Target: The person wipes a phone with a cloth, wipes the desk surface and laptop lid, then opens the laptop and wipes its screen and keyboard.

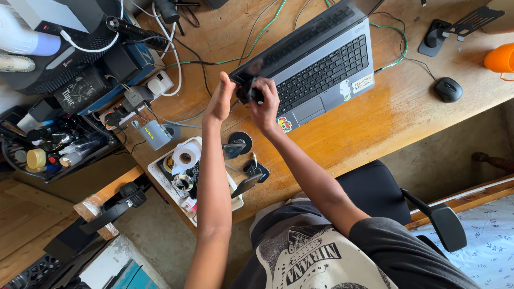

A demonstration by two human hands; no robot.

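My left hand [221, 100] and my right hand [264, 104] are raised together over the wooden desk [375, 120], in front of an open grey laptop [316, 67]. Between them they hold a small black object [247, 92], which the fingers of both hands close around; I cannot make out its shape. Just below the hands on the desk lie a round black stand [241, 142] and a small black piece [257, 171].
A white tray [160, 176] with a tape roll [186, 155] and small parts sits at the desk's near left edge. A power strip [134, 101], cables and boxes crowd the left. A black mouse [447, 89], phone stand [447, 29] and orange object [500, 58] lie right. A black chair [385, 192] stands below.
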